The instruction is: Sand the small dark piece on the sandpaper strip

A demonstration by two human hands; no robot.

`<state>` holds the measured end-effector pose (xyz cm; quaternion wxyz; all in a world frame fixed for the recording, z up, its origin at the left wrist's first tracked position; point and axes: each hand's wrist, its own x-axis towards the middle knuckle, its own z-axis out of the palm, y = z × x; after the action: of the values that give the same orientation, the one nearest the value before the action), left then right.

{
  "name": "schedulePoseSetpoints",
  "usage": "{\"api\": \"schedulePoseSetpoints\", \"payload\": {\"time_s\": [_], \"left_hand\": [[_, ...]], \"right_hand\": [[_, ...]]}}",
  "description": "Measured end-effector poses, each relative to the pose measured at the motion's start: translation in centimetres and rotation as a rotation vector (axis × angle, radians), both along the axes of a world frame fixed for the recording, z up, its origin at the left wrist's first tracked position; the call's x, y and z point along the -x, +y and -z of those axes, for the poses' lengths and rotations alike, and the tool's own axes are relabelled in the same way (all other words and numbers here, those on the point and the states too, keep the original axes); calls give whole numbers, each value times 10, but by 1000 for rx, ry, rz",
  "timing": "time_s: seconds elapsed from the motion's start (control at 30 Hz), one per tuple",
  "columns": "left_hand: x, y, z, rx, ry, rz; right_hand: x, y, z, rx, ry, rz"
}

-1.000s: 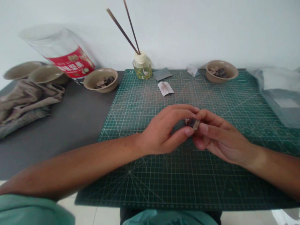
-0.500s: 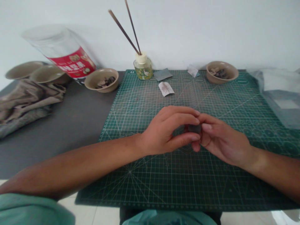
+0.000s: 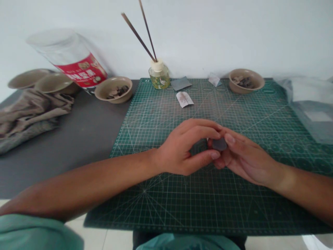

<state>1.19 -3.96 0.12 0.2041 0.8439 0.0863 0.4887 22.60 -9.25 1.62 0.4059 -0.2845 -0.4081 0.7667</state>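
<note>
Holding: a dark flat chip [image 3: 220,144], looks like stone or shell but hard to say from here, pinched up over the cutting mat [image 3: 182,203].

Left hand [image 3: 182,147]: fingers curl over and thumb comes under, so the grip is closed on the chip's near side.

Right hand [image 3: 247,158]: closed too, with the thumb on top of the chip and the fingers tucked beneath it. The fingertips of both hands nearly meet there.

Nearby: a grey abrasive sheet [image 3: 180,83] and a white paper scrap [image 3: 184,99] sit on the far part of the mat, beside a reed diffuser [image 3: 159,78].

Left side: a tilted clear jar with a red label [image 3: 80,71], two stacked bowls [image 3: 54,83] and a crumpled cloth [image 3: 33,118] are on the dark surface [image 3: 78,156].

Progress: a bowl on the surface [image 3: 104,95] and one on the mat [image 3: 238,88] both hold small chips, so looks like plenty is left.
</note>
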Motion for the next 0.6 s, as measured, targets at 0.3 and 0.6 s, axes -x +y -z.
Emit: {"api": "schedulePoseSetpoints", "payload": {"time_s": [0.3, 0.6], "left_hand": [[2, -1, 0, -1, 19, -74], [-3, 0, 7, 195, 121, -274]], "right_hand": [[-2, -1, -1, -129, -125, 28], [-18, 18, -12, -323, -396, 300]]}}
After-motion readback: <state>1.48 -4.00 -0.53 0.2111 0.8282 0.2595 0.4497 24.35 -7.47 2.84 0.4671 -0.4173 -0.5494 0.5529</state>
